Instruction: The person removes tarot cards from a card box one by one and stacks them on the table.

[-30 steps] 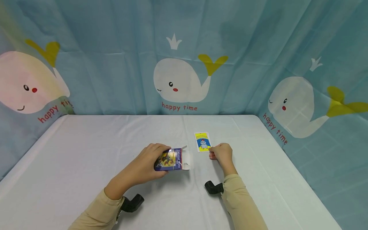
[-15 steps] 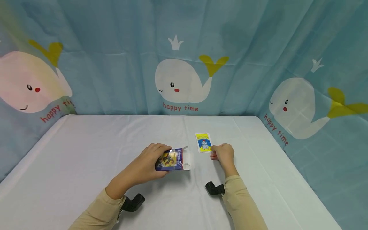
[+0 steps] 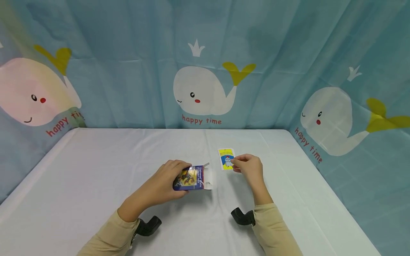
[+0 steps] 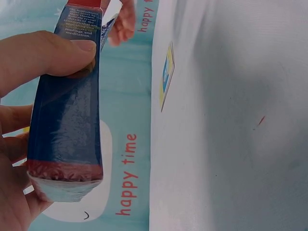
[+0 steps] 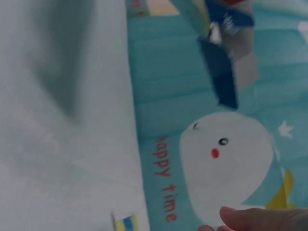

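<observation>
My left hand (image 3: 162, 183) grips a blue card box (image 3: 188, 177) above the table, thumb on one side and fingers on the other. The box is printed "Universal Waite", and its flapped end stands open towards the right. In the left wrist view the thumb presses the narrow blue side of the box (image 4: 67, 120). A yellow and blue picture card (image 3: 226, 156) lies flat on the cloth beyond the box. My right hand (image 3: 252, 170) hovers over the card's right edge, its fingers loosely bent and apart from it; the left wrist view shows the card (image 4: 167, 77) below that hand.
A white cloth covers the table (image 3: 105, 170). Behind it and along both sides hangs a blue curtain (image 3: 134, 92) with whale prints. A black camera mount (image 3: 148, 226) sits on the left wrist and another mount (image 3: 242, 217) on the right.
My right hand has risen off the card's lower right corner and shifted slightly, letting go of it. The card stays on the cloth. My left hand and the box have hardly moved.
</observation>
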A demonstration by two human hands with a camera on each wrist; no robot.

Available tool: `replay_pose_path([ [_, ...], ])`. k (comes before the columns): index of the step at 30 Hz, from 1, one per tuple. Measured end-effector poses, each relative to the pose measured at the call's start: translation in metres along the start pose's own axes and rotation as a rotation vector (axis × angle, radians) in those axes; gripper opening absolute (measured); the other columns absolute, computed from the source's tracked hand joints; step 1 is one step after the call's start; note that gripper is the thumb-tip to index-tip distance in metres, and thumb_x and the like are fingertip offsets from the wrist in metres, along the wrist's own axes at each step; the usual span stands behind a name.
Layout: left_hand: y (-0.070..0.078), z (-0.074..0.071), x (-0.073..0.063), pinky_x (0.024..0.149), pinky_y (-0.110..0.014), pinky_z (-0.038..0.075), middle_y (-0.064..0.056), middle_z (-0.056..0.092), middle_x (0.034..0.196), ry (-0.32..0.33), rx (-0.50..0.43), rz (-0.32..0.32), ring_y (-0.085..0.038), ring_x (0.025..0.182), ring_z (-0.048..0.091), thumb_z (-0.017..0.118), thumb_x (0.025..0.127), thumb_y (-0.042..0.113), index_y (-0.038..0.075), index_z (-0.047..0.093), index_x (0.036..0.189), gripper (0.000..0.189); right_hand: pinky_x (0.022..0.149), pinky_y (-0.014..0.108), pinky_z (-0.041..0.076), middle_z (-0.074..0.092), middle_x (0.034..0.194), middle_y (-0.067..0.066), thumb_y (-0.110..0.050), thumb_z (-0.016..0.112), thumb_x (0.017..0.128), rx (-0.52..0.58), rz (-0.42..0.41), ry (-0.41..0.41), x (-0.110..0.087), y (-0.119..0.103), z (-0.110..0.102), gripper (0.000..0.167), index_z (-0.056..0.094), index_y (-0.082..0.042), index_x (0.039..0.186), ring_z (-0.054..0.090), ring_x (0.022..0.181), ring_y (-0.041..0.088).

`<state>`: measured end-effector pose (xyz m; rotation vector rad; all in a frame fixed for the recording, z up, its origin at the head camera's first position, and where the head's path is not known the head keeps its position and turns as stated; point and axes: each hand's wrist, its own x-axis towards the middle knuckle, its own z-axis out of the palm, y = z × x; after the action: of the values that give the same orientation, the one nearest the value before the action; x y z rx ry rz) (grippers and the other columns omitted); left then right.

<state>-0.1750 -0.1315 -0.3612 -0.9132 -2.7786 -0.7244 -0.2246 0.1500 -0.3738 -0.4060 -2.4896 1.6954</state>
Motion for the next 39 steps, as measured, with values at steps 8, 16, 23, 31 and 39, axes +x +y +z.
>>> replay_pose_path([
  [8, 0.000, 0.000, -0.001, 0.096, -0.048, 0.045, -0.008, 0.058, 0.132, 0.006, -0.001, -0.005, -0.024, 0.116, 0.053, 0.084, 0.076, 0.024, 0.006, 0.054, 0.137, 0.070, 0.072, 0.030, 0.060, 0.072, 0.096, 0.019, -0.012, 0.075, 0.087, 0.037, -0.031, -0.066, -0.016, -0.020, 0.003, 0.020, 0.071, 0.006, 0.096, 0.069, 0.071, 0.013],
  [16, 0.000, 0.000, -0.001, 0.099, -0.049, 0.044, -0.009, 0.057, 0.134, -0.001, -0.004, -0.012, -0.026, 0.120, 0.052, 0.083, 0.077, 0.025, 0.006, 0.053, 0.137, 0.070, 0.075, 0.033, 0.061, 0.073, 0.098, 0.017, -0.012, 0.077, 0.084, 0.057, -0.044, -0.127, -0.029, -0.028, 0.006, 0.019, 0.072, 0.002, 0.097, 0.071, 0.078, 0.019],
  [23, -0.001, -0.001, -0.001, 0.098, -0.048, 0.045, -0.009, 0.057, 0.133, 0.007, -0.004, -0.008, -0.026, 0.118, 0.052, 0.084, 0.076, 0.024, 0.005, 0.054, 0.137, 0.070, 0.076, 0.034, 0.061, 0.074, 0.095, 0.014, -0.014, 0.077, 0.085, 0.055, -0.074, -0.178, -0.041, -0.035, 0.010, 0.017, 0.074, 0.000, 0.095, 0.071, 0.077, 0.019],
  [31, -0.001, -0.002, 0.000, 0.098, -0.049, 0.045, -0.009, 0.057, 0.133, 0.004, -0.007, -0.015, -0.026, 0.119, 0.052, 0.084, 0.077, 0.024, 0.006, 0.053, 0.137, 0.070, 0.076, 0.034, 0.060, 0.075, 0.096, 0.012, -0.010, 0.075, 0.086, 0.063, -0.068, -0.249, -0.051, -0.039, 0.022, 0.014, 0.074, 0.000, 0.095, 0.072, 0.080, 0.016],
  [39, -0.001, -0.003, -0.001, 0.098, -0.048, 0.045, -0.009, 0.057, 0.134, 0.006, -0.005, -0.011, -0.026, 0.119, 0.052, 0.084, 0.077, 0.024, 0.006, 0.053, 0.137, 0.070, 0.077, 0.033, 0.060, 0.076, 0.094, 0.009, -0.014, 0.076, 0.085, 0.049, -0.065, -0.282, -0.056, -0.039, 0.028, 0.015, 0.075, -0.002, 0.094, 0.073, 0.081, 0.015],
])
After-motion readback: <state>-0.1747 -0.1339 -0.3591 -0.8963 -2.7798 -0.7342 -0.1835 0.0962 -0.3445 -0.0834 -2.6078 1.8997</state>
